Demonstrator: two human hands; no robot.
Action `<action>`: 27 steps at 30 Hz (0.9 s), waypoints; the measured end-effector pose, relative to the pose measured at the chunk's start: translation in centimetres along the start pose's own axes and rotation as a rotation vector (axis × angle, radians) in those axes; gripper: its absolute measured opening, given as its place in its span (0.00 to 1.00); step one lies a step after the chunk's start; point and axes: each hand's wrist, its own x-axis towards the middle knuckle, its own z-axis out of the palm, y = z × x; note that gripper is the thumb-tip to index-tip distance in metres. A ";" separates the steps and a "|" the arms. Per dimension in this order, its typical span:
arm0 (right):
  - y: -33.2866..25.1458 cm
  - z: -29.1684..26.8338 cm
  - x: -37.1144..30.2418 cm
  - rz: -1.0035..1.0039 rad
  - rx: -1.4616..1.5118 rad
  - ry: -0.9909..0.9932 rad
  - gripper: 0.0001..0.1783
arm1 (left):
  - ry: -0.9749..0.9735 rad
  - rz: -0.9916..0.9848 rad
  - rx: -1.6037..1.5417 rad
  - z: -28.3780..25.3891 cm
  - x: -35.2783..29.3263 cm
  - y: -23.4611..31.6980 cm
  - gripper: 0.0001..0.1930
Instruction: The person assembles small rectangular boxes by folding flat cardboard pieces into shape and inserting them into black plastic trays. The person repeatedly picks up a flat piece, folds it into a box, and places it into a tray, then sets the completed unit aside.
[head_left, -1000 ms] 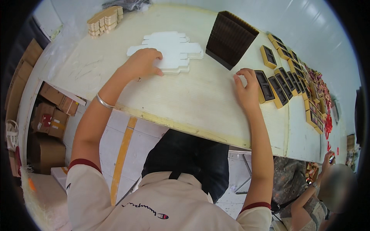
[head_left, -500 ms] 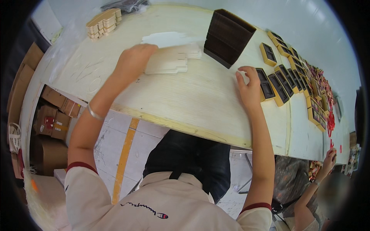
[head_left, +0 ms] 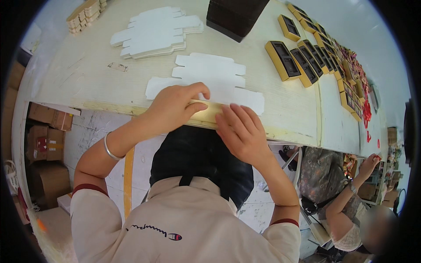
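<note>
A flat die-cut box blank (head_left: 210,72), white on its upper face, lies in front of me at the table's near edge. Along its near side a strip is folded up, showing a gold outer face. My left hand (head_left: 175,103) grips the left part of this strip, with curled index finger and thumb on either side of the fold. At the strip's right part, my right hand (head_left: 243,131) holds it between fingers and thumb; the exact thumb contact is partly hidden. Beyond lies a stack of similar white blanks (head_left: 153,33), close to the left hand's side.
A tall dark brown stack of trays (head_left: 232,17) stands behind the blank. Gold boxes with dark inserts (head_left: 283,61) line the right side. Pale cut pieces (head_left: 85,17) sit far left. At right, another person's hand (head_left: 368,166) is near red ribbons (head_left: 367,109).
One blank now lies apart from the stack, before me. Both hands have come together at its near edge, where a gold strip is folded up. The view has shifted.
</note>
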 end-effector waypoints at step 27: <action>-4.6 0.1 3.4 0.825 1.407 -0.156 0.22 | 0.215 0.060 0.114 0.1 -3.5 -0.3 0.25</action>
